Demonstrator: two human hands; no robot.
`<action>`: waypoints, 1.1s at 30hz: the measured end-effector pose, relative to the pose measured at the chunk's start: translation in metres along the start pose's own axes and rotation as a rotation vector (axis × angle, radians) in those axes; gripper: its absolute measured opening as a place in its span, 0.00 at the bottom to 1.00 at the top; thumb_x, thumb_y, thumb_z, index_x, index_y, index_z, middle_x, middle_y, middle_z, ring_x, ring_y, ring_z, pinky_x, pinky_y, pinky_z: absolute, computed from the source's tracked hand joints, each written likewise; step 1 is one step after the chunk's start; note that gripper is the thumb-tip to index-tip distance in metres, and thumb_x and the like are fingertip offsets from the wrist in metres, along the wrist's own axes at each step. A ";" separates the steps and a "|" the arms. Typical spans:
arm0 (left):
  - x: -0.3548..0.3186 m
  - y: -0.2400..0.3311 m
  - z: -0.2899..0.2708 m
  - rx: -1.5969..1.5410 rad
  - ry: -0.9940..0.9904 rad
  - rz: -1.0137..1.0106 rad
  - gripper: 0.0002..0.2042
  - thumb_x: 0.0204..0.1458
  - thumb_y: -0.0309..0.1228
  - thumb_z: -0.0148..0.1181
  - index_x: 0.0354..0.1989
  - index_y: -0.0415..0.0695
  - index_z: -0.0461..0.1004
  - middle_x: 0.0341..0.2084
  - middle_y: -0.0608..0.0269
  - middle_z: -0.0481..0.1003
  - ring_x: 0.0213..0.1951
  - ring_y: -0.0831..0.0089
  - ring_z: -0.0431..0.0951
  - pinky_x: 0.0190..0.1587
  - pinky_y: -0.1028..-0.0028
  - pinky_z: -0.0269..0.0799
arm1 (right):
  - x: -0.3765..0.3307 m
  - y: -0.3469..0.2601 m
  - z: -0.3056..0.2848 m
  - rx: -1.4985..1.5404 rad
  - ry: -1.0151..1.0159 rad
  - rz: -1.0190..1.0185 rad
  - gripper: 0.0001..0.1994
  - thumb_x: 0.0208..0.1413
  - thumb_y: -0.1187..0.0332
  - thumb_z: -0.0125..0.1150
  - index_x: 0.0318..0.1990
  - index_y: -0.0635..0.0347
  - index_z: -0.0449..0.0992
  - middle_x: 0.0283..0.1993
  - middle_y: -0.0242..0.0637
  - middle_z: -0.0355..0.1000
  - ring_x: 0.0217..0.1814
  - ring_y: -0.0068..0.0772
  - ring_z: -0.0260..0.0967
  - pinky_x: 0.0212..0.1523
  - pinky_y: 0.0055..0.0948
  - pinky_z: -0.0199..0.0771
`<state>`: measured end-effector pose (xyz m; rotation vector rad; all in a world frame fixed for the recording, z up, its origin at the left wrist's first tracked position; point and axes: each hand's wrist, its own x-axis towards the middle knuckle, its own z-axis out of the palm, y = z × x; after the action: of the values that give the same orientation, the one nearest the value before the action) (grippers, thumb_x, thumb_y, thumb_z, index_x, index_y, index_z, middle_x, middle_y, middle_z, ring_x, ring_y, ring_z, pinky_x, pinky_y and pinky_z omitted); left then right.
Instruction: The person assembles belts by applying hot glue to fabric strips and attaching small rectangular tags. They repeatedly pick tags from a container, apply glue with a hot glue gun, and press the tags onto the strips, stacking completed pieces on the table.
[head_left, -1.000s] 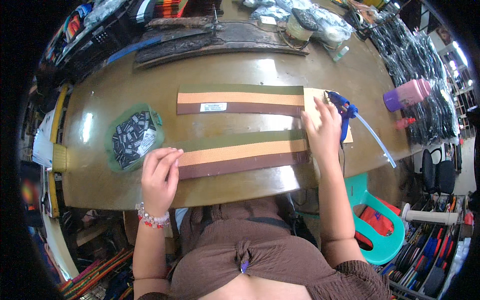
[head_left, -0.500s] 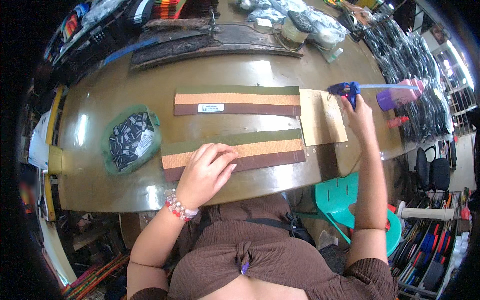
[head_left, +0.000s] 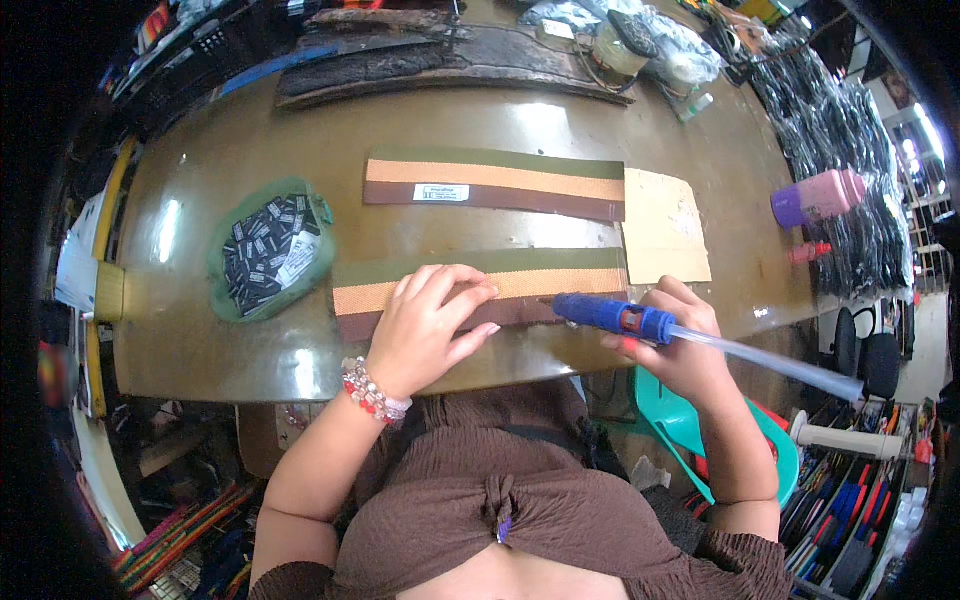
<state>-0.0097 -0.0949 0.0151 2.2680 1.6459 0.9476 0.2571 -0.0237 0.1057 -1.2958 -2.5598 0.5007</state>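
My right hand (head_left: 685,345) grips a blue hot glue gun (head_left: 620,316) with a long translucent glue stick (head_left: 770,360) sticking out of its back. The gun's nozzle points left, over the brown stripe of the nearer woven strip (head_left: 570,272), which is striped green, tan and brown. On that strip rests my left hand (head_left: 430,325), fingers bent and thumb a little apart; nothing shows between them. A matching strip (head_left: 500,182) lies farther off, with a small white label (head_left: 441,193) on its brown stripe.
A green bag (head_left: 322,215) of dark labels sits at the left. Beside the strips lies a tan board (head_left: 665,230). A pink and purple bottle (head_left: 820,198) and a red tube (head_left: 808,252) are at the right. A dark wooden plank (head_left: 460,65) lies at the back; a green chair (head_left: 660,405) stands below the edge.
My right hand has brought the glue gun from beyond the tan board, nearer and leftward, over the closer strip. My left hand stays on that strip. The whole view has shifted slightly.
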 end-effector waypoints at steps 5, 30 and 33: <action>0.000 0.000 0.000 0.003 0.004 0.004 0.15 0.45 0.38 0.64 0.41 0.48 0.74 0.42 0.66 0.71 0.46 0.64 0.70 0.48 0.64 0.66 | -0.002 0.002 0.009 -0.088 -0.024 -0.002 0.21 0.40 0.47 0.70 0.25 0.57 0.74 0.26 0.38 0.64 0.25 0.42 0.68 0.27 0.38 0.71; 0.002 0.005 -0.003 -0.036 0.016 0.014 0.15 0.45 0.35 0.64 0.41 0.46 0.75 0.41 0.65 0.72 0.45 0.63 0.71 0.47 0.64 0.67 | 0.049 0.138 0.058 -0.021 0.565 0.669 0.22 0.52 0.48 0.60 0.42 0.58 0.78 0.33 0.44 0.76 0.41 0.45 0.73 0.48 0.39 0.67; -0.001 0.009 -0.019 -0.103 0.085 0.030 0.11 0.46 0.32 0.64 0.39 0.45 0.76 0.39 0.63 0.72 0.42 0.61 0.72 0.45 0.64 0.69 | 0.034 0.127 0.050 -0.157 0.533 0.720 0.25 0.51 0.45 0.60 0.48 0.55 0.74 0.47 0.47 0.72 0.50 0.46 0.70 0.54 0.40 0.65</action>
<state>-0.0140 -0.1030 0.0335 2.2185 1.5610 1.1234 0.3133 0.0640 0.0107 -2.0675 -1.6868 0.0360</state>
